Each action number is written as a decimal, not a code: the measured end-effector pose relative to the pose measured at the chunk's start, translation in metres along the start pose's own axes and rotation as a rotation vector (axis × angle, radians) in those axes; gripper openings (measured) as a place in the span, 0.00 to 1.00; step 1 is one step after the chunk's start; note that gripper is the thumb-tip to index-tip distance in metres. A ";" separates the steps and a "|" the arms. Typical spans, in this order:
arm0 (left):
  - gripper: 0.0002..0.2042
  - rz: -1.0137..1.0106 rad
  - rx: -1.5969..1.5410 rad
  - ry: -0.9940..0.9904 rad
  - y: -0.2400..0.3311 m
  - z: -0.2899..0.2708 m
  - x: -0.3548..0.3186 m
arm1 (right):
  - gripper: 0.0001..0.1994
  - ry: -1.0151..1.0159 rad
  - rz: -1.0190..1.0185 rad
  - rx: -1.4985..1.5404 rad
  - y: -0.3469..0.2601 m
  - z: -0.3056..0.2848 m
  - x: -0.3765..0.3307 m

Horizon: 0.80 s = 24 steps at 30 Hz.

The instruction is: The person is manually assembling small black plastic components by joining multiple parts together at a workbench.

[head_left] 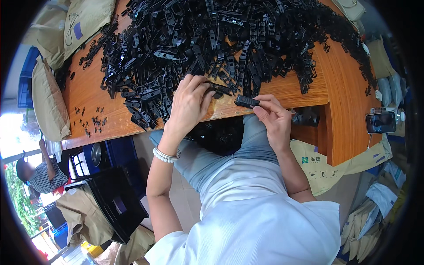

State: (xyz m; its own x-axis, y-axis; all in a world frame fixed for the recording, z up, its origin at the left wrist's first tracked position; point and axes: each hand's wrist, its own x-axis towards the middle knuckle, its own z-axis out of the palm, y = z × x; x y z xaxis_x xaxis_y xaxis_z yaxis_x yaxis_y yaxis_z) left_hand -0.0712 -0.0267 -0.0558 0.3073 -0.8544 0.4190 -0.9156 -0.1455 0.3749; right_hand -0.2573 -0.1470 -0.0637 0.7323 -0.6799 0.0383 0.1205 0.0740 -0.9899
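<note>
My left hand (pixel 189 100) is closed on a long black plastic part (pixel 219 88), whose end sticks out to the right past the fingers. Across a small gap, my right hand (pixel 274 115) pinches a shorter black plastic piece (pixel 246 101) between thumb and fingers, its free end pointing left. Both hands are over the near edge of the wooden table (pixel 300 99). Just beyond them spreads a big heap of black plastic parts (pixel 190 48). The hidden fingers of my left hand cover part of what it holds.
Small black bits (pixel 93 120) lie scattered on the table's left. A black bag (pixel 218 134) sits below the table edge between my legs. At the right are a phone (pixel 380 123) and a printed sack (pixel 318 165). Another person (pixel 42 176) is at far left, near a black crate (pixel 110 205).
</note>
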 end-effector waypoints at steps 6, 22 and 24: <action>0.06 -0.045 -0.075 0.069 0.009 -0.008 0.002 | 0.07 0.034 0.013 0.040 -0.002 0.001 0.001; 0.15 -0.858 -1.326 -0.196 0.044 -0.021 -0.001 | 0.05 0.043 -0.038 -0.094 -0.019 0.017 0.003; 0.15 -0.865 -1.358 -0.170 0.043 -0.015 -0.005 | 0.05 0.038 -0.056 -0.131 -0.016 0.016 0.002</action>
State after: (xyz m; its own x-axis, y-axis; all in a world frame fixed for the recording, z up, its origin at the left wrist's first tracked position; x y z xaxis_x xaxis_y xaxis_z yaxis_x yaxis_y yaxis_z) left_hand -0.1078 -0.0213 -0.0298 0.4668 -0.8113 -0.3519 0.4282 -0.1409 0.8927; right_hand -0.2467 -0.1377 -0.0457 0.7009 -0.7074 0.0914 0.0703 -0.0590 -0.9958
